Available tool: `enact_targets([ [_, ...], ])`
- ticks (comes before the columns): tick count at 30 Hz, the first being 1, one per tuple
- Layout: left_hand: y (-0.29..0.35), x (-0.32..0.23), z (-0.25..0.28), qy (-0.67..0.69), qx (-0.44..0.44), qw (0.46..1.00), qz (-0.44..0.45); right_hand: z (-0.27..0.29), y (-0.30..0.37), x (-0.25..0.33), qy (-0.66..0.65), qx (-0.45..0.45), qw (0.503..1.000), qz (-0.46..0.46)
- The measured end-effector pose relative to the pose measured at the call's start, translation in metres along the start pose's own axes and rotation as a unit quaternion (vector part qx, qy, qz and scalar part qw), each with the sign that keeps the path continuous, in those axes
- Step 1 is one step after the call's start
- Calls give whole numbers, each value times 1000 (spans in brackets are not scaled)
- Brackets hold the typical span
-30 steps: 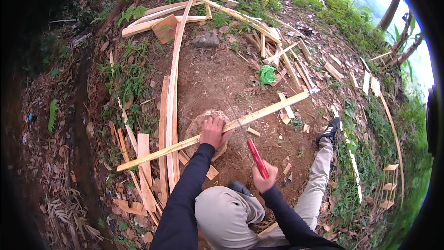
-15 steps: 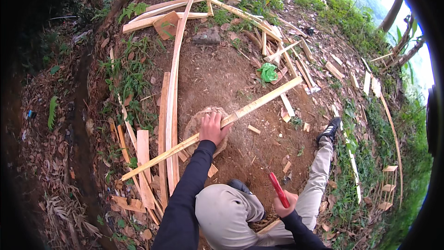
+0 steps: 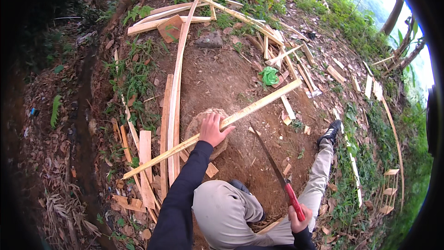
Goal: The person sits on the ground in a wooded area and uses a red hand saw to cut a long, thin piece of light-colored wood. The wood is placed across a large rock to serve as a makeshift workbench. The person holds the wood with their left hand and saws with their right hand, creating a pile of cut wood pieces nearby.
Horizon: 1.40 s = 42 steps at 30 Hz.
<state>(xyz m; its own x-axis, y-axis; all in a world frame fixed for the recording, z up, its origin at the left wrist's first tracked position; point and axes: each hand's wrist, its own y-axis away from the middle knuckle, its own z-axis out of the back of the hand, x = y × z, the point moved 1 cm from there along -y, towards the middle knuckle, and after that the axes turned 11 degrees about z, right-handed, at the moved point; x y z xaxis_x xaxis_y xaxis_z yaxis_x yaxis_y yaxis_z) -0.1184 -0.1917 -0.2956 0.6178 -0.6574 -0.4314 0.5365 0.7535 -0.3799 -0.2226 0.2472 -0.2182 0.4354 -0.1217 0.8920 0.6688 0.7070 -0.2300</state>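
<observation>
A long pale wooden strip [image 3: 259,103] lies aslant across the round tree stump [image 3: 196,122], its far end up to the right. My left hand [image 3: 212,130] rests over the strip above the stump, fingers across it and thumb apart, holding it down. My right hand [image 3: 299,219], by my outstretched leg, is closed round the red handle of a long-bladed tool [image 3: 276,169]. Its dark, tapering blade points up and left, with the tip below the strip and apart from it. Whether its edge has teeth I cannot make out.
Long boards [image 3: 174,92] run along the left, beside a short plank [image 3: 146,166]. More timber [image 3: 240,16] is piled at the back. A green plastic bag [image 3: 268,76] lies near several loose pieces. Small offcuts dot the soil. My shoe [image 3: 329,132] stands at the right.
My right hand has shifted a little right and down, and the blade now shows broadside. My left thumb has spread outward. The strip stays on the stump.
</observation>
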Motion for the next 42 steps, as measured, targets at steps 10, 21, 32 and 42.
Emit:
enact_targets([
  [10, 73, 77, 82, -83, 87, 974, 190, -7, -6, -12, -123, -29, 978, -166],
  [21, 84, 126, 101, -83, 142, 927, 337, -6, -9, -34, -114, -48, 985, -118],
  [32, 121, 197, 63, -59, 65, 848, 523, -25, -26, -53, -96, -67, 983, -145],
  [42, 121, 219, -5, -53, 16, 858, 510, -4, -21, -96, 376, 39, 875, 303],
])
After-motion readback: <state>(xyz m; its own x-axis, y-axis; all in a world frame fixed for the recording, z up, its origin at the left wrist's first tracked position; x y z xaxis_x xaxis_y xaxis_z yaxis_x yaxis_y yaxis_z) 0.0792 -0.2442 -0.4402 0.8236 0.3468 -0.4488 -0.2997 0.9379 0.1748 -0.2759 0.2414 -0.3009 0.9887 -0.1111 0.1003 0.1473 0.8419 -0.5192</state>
